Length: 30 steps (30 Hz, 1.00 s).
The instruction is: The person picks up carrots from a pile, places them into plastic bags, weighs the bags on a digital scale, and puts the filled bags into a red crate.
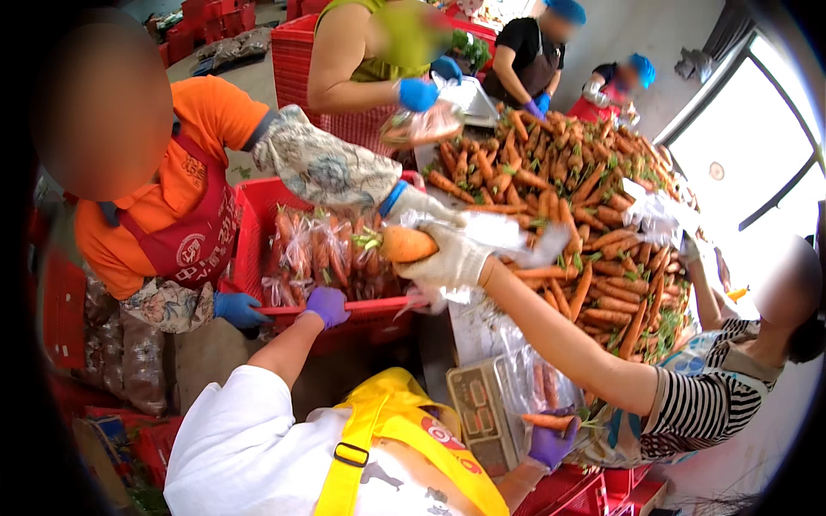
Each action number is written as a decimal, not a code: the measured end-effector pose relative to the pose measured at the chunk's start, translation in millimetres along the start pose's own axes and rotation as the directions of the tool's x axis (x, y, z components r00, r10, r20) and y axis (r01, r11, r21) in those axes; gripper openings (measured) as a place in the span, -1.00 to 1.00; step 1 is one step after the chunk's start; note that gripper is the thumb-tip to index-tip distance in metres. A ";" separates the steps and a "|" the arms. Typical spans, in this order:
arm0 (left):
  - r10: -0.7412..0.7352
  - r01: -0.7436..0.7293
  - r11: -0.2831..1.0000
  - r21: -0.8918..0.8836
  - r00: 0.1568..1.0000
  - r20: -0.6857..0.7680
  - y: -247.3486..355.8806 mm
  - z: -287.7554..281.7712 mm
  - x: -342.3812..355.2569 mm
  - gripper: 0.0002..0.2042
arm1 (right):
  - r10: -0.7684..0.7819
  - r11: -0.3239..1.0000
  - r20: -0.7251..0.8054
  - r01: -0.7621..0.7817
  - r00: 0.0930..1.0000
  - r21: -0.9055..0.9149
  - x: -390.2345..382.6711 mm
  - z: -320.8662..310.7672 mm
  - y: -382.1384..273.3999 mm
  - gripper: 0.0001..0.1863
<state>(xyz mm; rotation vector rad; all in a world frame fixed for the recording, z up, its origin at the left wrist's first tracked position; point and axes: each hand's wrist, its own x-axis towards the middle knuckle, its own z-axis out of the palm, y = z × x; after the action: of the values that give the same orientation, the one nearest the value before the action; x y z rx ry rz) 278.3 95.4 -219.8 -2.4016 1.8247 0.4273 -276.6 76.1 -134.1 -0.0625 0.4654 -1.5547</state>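
Observation:
My left hand [327, 307] wears a purple glove and is closed on the near rim of a red crate [379, 304]. Inside the crate lie several clear bags of carrots [331, 249]. In the lower right, my purple-gloved right hand [553, 443] grips a carrot [547, 421] with a green stem stub. Just beyond that hand, a clear plastic bag [535, 371] with carrots in it rests on a scale [482, 408]. Above the crate's right end, a co-worker's white-gloved hand [447, 258] holds a thick carrot [408, 244].
A large heap of carrots [611, 284] covers the table to the right. A person in orange [185, 189] has a blue-gloved hand at the crate's left corner. Across the way, another person's blue-gloved hand [418, 95] holds bagged carrots [423, 125]. A striped-sleeved arm [568, 335] reaches in from the right.

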 end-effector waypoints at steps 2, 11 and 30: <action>-0.002 0.002 1.000 0.002 1.000 -0.003 -2.2 5.0 3.0 -0.66 | 0.022 0.995 -0.079 -0.015 0.997 0.099 -0.6 8.7 3.2 -0.68; 0.008 -0.009 1.000 0.028 1.000 0.018 0.6 3.2 4.9 -0.64 | -0.046 0.996 -0.107 0.053 0.993 0.066 -2.2 13.3 4.3 -0.69; -0.028 0.027 1.000 0.008 0.997 0.068 -10.9 13.3 6.4 -0.60 | -0.028 0.984 -0.150 0.001 0.988 -0.178 -0.3 71.4 38.3 -0.28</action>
<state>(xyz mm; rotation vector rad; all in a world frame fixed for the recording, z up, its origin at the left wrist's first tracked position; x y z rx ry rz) 288.1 95.7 -235.3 -2.3737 1.7605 0.4921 -217.3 59.7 -81.4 -0.0850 0.7250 -1.5356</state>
